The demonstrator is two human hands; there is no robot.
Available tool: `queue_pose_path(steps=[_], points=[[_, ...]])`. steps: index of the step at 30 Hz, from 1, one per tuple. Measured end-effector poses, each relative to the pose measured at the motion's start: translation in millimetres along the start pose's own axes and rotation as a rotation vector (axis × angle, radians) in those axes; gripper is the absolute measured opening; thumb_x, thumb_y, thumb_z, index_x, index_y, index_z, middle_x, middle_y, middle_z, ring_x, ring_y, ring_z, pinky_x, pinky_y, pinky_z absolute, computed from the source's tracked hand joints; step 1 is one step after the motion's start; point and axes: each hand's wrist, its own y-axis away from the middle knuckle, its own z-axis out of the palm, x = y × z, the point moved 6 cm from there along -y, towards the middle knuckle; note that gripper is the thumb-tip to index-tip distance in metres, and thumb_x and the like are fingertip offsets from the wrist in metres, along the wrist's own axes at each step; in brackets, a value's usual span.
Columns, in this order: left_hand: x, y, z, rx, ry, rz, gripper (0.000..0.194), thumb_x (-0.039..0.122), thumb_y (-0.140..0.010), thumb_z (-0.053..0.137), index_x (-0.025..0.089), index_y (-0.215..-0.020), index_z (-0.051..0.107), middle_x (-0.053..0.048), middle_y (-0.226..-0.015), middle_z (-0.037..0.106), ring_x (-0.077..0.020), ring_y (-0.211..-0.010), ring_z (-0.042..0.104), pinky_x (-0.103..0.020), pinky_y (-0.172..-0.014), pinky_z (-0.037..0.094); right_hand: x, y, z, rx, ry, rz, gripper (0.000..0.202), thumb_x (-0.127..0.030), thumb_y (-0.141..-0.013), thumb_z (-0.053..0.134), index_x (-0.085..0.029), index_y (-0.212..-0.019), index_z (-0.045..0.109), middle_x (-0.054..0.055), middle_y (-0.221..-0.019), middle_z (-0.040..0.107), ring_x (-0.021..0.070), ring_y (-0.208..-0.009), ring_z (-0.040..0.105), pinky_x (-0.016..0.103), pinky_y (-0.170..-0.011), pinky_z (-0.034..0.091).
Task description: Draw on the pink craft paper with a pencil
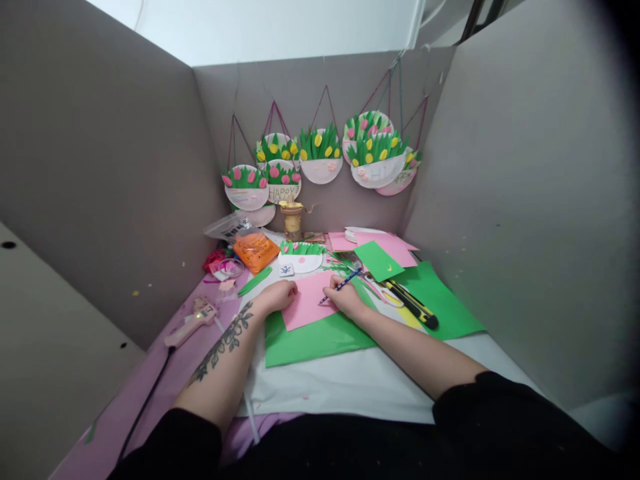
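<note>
Landmark: pink sheet [305,317], on tabletop [100,440]. Nearest: big green sheet [320,343], lies under pink sheet, sticks out on its near side. Pink glue gun [193,327] left of pink sheet, black cord attached. Left hand [281,295] on pink sheet's left edge, fingers curled; can't tell if it pinches the paper. Right hand [345,297] at pink sheet's right side, gripping 1 dark blue patterned pencil [351,277], tip at the pink surface. Yellow-and-black cutter [415,307] right of pink sheet. Green leaf-shaped piece [255,281] off its far left corner. Just beyond pink sheet: 1 white half-round plate [301,262], green leaves along top. Orange packet [256,250] beyond, to its left. Farthest, above pink sheet: tulip baskets [321,170] hanging on grey partition [325,73].
</note>
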Motion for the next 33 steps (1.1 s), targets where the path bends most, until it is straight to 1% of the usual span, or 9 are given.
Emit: queue_pose_path(steps=[3,7,12,16,20,25,29,33], points=[[0.5,0.4,-0.2,-0.003,0.002,-0.003,0.026,0.02,-0.075,0.046,0.017,-0.095,0.063,-0.007,-0.093,0.067,-0.0181,-0.08,0.059,-0.025,-0.068,0.043,-0.2,-0.3,0.1,0.001,-0.002,-0.005,0.021,-0.023,-0.062,0.053,-0.021,-0.053,0.034,-0.007,-0.046,0.035,0.0104,-0.047,0.035,0.024,-0.046,0.029],[0.2,0.3,-0.3,0.002,0.002,-0.009,0.025,0.021,-0.076,0.046,0.017,-0.093,0.063,-0.007,-0.092,0.067,-0.0182,-0.08,0.059,-0.026,-0.068,0.043,-1.8,1.3,1.9,-0.028,-0.031,0.035,0.02,-0.025,-0.061,0.052,-0.022,-0.054,0.034,-0.007,-0.047,0.035,0.0107,-0.047,0.036,0.024,-0.045,0.031],[0.0,0.3,0.1,-0.005,0.007,-0.013,0.025,0.019,-0.075,0.047,0.017,-0.094,0.063,-0.007,-0.093,0.067,-0.0179,-0.082,0.059,-0.025,-0.07,0.043,-7.3,3.0,-0.4,-0.001,-0.033,0.023,0.02,-0.025,-0.06,0.051,-0.022,-0.053,0.032,-0.007,-0.049,0.033,0.0105,-0.048,0.035,0.024,-0.046,0.033],[-0.2,0.2,-0.4,0.005,0.011,-0.005,0.025,0.019,-0.075,0.047,0.017,-0.094,0.063,-0.007,-0.093,0.067,-0.0184,-0.082,0.06,-0.026,-0.07,0.043,-7.4,3.3,0.4,-0.012,-0.06,0.05,0.02,-0.025,-0.06,0.051,-0.022,-0.054,0.032,-0.006,-0.049,0.033,0.0107,-0.048,0.034,0.024,-0.044,0.033],[-0.9,-0.2,-0.1,0.0,0.024,-0.008,0.025,0.02,-0.076,0.047,0.017,-0.094,0.063,-0.007,-0.093,0.067,-0.0184,-0.083,0.06,-0.025,-0.072,0.043,-7.9,3.1,1.0,-0.02,-0.029,0.04,0.019,-0.025,-0.059,0.05,-0.022,-0.054,0.033,-0.006,-0.048,0.034,0.0109,-0.048,0.035,0.024,-0.045,0.032],[-0.8,-0.5,0.2,0.003,0.005,0.0,0.025,0.02,-0.076,0.047,0.017,-0.094,0.063,-0.007,-0.093,0.067,-0.0183,-0.082,0.059,-0.025,-0.07,0.043,-9.1,3.3,-2.0,0.019,-0.017,0.031,0.019,-0.024,-0.058,0.049,-0.022,-0.053,0.031,-0.006,-0.05,0.033,0.0107,-0.05,0.034,0.024,-0.047,0.033],[-0.8,-0.7,0.2,0.007,0.006,0.002,0.025,0.019,-0.075,0.046,0.017,-0.093,0.063,-0.007,-0.093,0.067,-0.0187,-0.083,0.06,-0.025,-0.071,0.043,-8.1,2.7,-1.5,0.005,-0.003,0.034,0.018,-0.025,-0.059,0.049,-0.022,-0.053,0.032,-0.006,-0.049,0.034,0.0112,-0.05,0.035,0.024,-0.046,0.033],[-0.4,-0.1,-0.3,0.001,0.011,-0.004,0.025,0.019,-0.075,0.047,0.017,-0.094,0.063,-0.007,-0.092,0.067,-0.0181,-0.081,0.059,-0.025,-0.07,0.043,-4.6,0.9,-1.0,0.008,0.034,0.006,0.018,-0.025,-0.06,0.049,-0.022,-0.053,0.033,-0.006,-0.049,0.034,0.0109,-0.049,0.035,0.024,-0.047,0.031]])
